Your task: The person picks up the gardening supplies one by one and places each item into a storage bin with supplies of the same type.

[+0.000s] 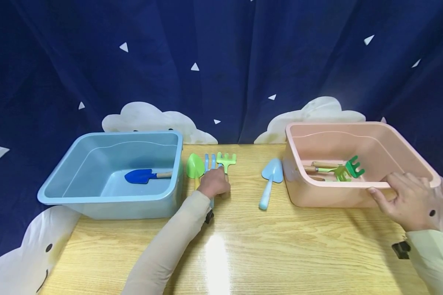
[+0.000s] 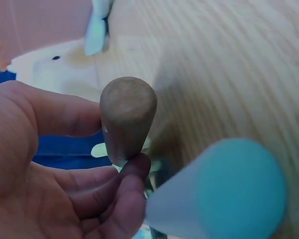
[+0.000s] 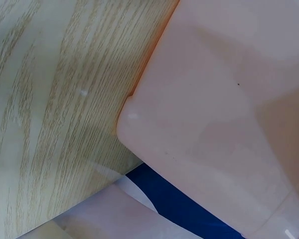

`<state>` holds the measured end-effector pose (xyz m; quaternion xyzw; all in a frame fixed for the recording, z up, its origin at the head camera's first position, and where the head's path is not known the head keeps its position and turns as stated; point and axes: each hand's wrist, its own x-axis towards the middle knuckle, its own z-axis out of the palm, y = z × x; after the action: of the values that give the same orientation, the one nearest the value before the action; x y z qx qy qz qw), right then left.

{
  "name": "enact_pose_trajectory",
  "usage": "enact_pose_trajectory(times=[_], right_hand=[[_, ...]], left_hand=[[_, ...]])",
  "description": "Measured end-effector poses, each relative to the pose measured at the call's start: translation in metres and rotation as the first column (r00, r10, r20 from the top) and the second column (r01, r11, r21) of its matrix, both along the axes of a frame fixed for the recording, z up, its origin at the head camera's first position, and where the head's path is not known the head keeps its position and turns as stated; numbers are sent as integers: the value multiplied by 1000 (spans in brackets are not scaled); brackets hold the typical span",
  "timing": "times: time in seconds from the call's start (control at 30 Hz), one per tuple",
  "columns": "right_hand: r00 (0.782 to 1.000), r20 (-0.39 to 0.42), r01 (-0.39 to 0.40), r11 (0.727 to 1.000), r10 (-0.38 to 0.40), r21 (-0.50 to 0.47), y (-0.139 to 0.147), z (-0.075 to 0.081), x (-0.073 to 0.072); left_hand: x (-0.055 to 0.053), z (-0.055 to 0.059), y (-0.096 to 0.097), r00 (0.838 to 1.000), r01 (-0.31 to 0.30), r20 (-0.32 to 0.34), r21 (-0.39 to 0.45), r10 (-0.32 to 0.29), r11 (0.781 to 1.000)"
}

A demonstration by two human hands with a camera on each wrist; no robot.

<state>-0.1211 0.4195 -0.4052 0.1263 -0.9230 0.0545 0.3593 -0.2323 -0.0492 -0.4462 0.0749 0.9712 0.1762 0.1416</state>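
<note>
My left hand [image 1: 215,183] pinches the wooden handle [image 2: 127,112] of a light green toy rake [image 1: 227,160] between thumb and fingers. Beside it lies a blue rake [image 1: 207,162], whose handle with a turquoise end [image 2: 241,189] looms large in the left wrist view. To the left, a green shovel [image 1: 195,164] with a yellow handle lies against the blue basin's side. My right hand [image 1: 409,198] grips the front rim of a pink basin [image 1: 339,196], thumb outside and fingers over the edge. In the right wrist view only the basin's outer wall [image 3: 204,124] and the tabletop appear.
A blue basin [image 1: 110,199] on the left contains a dark blue shovel [image 1: 139,176]. Inside the pink basin are a dark green rake [image 1: 354,167], a light green rake [image 1: 341,173] and wooden handles. A light blue shovel [image 1: 272,171] lies on the table [image 1: 280,254]. Behind hangs a navy curtain [image 1: 229,73].
</note>
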Motion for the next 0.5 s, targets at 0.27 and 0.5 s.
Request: enact_pose_trajectory(times=[0.27,0.5], right_hand=[[1000,-13,-21,1000,21,3,1,0,-2],[1000,-19,-16,1000,16,-15,0,-1,-2]], left_hand=[[0,2,-14,992,-64,127,389,15,919],[0,-2,-25,955,-174,296,610,-18,773]])
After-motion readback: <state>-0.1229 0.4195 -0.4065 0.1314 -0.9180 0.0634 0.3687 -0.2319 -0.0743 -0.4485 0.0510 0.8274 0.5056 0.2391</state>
